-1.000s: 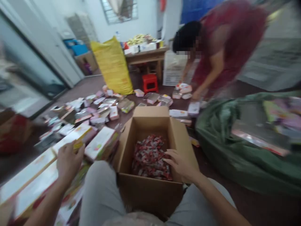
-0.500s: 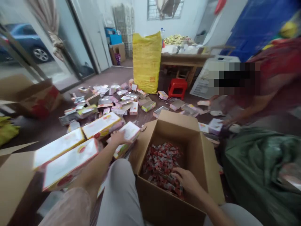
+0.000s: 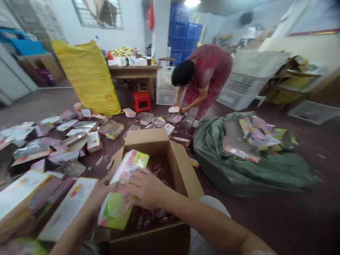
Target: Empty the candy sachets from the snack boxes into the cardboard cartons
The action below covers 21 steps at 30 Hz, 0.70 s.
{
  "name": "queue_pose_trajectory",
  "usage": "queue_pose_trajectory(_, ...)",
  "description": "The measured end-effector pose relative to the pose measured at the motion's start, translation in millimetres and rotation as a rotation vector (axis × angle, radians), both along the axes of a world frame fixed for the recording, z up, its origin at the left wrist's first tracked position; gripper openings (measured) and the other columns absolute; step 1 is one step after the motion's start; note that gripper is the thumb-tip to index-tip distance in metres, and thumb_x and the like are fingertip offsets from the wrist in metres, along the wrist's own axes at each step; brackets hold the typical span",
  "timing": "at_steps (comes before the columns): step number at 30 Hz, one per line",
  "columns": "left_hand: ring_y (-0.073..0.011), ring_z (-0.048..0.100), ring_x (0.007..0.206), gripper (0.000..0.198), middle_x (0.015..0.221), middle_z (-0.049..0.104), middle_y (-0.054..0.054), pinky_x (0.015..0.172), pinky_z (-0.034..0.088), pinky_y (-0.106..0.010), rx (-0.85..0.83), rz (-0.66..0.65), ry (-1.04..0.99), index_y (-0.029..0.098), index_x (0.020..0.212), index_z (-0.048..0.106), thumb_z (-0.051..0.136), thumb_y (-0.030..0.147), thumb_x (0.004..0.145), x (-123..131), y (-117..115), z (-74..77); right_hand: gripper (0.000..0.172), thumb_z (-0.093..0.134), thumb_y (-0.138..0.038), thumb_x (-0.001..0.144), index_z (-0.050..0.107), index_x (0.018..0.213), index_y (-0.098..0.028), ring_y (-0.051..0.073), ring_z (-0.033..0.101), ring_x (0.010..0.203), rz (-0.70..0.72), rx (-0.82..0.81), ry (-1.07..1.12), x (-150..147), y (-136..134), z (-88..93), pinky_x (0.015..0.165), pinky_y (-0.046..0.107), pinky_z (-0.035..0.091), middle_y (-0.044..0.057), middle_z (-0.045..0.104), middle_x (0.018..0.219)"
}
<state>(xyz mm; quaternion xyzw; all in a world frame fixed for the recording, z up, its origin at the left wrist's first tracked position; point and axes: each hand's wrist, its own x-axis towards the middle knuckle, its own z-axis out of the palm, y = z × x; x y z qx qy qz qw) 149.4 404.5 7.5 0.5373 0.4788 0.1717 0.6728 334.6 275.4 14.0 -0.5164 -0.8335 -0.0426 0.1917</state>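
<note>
Beyond the grip, packets (image 3: 92,141) are littering the brown floor (image 3: 278,219); left hand (image 3: 102,191) and right hand (image 3: 146,187) are now clasping a pink-green carton (image 3: 117,210) above the cardboard box (image 3: 183,170) — earlier they were apart.

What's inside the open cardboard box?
Small red-and-white packets lie at the bottom of the cardboard box. Much of the inside is covered by the pink-and-green carton that the left hand and right hand hold over the opening.
</note>
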Motion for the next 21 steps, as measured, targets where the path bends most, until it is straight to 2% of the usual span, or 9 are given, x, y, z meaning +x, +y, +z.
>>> queue_pose_trajectory(2,-0.0222,0.066,0.06,0.079,0.088,0.077,-0.008,0.057,0.054,-0.031,-0.075,-0.095,-0.088,0.015,0.126,0.067,0.081,0.024,0.048,27,-19,-3.1,0.054,0.049,-0.067,0.094,0.066,0.101,-0.016,0.026,0.054,0.101,0.023,-0.069,-0.102,5,-4,6.5,0.09,0.045,0.041,0.011,0.069,0.103)
queue_pose_trajectory(4,-0.0225,0.067,0.062,0.083,0.09,0.077,-0.008,0.057,0.053,-0.03,-0.156,-0.14,-0.104,0.014,0.129,0.065,0.079,0.019,0.047,42,-29,-9.8,0.055,0.05,-0.068,0.092,0.067,0.095,-0.015,0.027,0.052,0.095,0.011,-0.132,-0.14,14,-17,3.5,0.089,0.046,0.04,0.01,0.069,0.093)
queue_pose_trajectory(8,-0.0211,0.065,0.058,0.084,0.077,0.075,-0.005,0.054,0.05,-0.029,-0.223,-0.155,-0.047,0.014,0.13,0.066,0.077,0.015,0.047,52,-32,-23.9,0.042,0.064,-0.053,0.091,0.064,0.108,-0.014,0.025,0.051,0.097,0.025,-0.204,-0.1,26,-41,-7.8,0.093,0.04,0.039,0.009,0.066,0.102)
queue_pose_trajectory(10,-0.0173,0.061,0.054,0.079,0.071,0.073,-0.001,0.051,0.046,-0.025,-0.213,-0.196,-0.036,0.014,0.124,0.07,0.073,0.011,0.046,56,-33,-27.4,0.052,0.07,-0.052,0.086,0.06,0.116,-0.011,0.026,0.051,0.099,-0.058,-0.219,-0.071,26,-42,-11.4,0.091,0.039,0.041,0.012,0.063,0.109)
queue_pose_trajectory(12,-0.0138,0.058,0.052,0.078,0.071,0.072,0.001,0.049,0.042,-0.022,-0.21,-0.219,-0.039,0.014,0.122,0.072,0.07,0.008,0.044,62,-34,-29.4,0.057,0.074,-0.054,0.083,0.059,0.114,-0.008,0.028,0.05,0.099,-0.154,-0.253,-0.054,26,-38,-15.3,0.088,0.04,0.042,0.014,0.062,0.107)
queue_pose_trajectory(13,-0.013,0.057,0.052,0.08,0.072,0.072,0.002,0.049,0.041,-0.021,-0.208,-0.21,-0.039,0.013,0.122,0.071,0.069,0.008,0.042,65,-33,-30.4,0.051,0.073,-0.051,0.085,0.06,0.11,-0.009,0.028,0.05,0.099,-0.165,-0.272,-0.054,27,-36,-17.7,0.087,0.041,0.042,0.014,0.062,0.105)
queue_pose_trajectory(16,-0.0151,0.059,0.054,0.082,0.074,0.074,-0.001,0.052,0.044,-0.023,-0.231,-0.126,-0.037,0.011,0.12,0.071,0.07,0.006,0.039,70,-25,-33.6,0.019,0.063,-0.032,0.093,0.064,0.089,-0.013,0.026,0.05,0.095,-0.079,-0.253,-0.063,33,-35,-22.8,0.088,0.042,0.038,0.011,0.064,0.091)
queue_pose_trajectory(18,-0.02,0.063,0.055,0.07,0.072,0.074,-0.006,0.055,0.049,-0.028,-0.397,-0.101,-0.051,0.008,0.109,0.073,0.068,0.01,0.039,66,-13,-35.2,0.02,0.057,-0.023,0.095,0.061,0.077,-0.016,0.022,0.049,0.087,-0.064,-0.177,0.006,40,-38,-20.0,0.084,0.039,0.035,0.007,0.063,0.081)
queue_pose_trajectory(21,-0.0256,0.066,0.058,0.045,0.069,0.073,-0.013,0.059,0.054,-0.035,-0.724,-0.113,-0.076,0.006,0.086,0.074,0.062,0.018,0.044,52,5,-36.2,0.035,0.049,-0.024,0.101,0.054,0.067,-0.018,0.017,0.045,0.074,-0.115,-0.02,0.204,49,-39,-4.5,0.076,0.034,0.034,0.002,0.056,0.071)
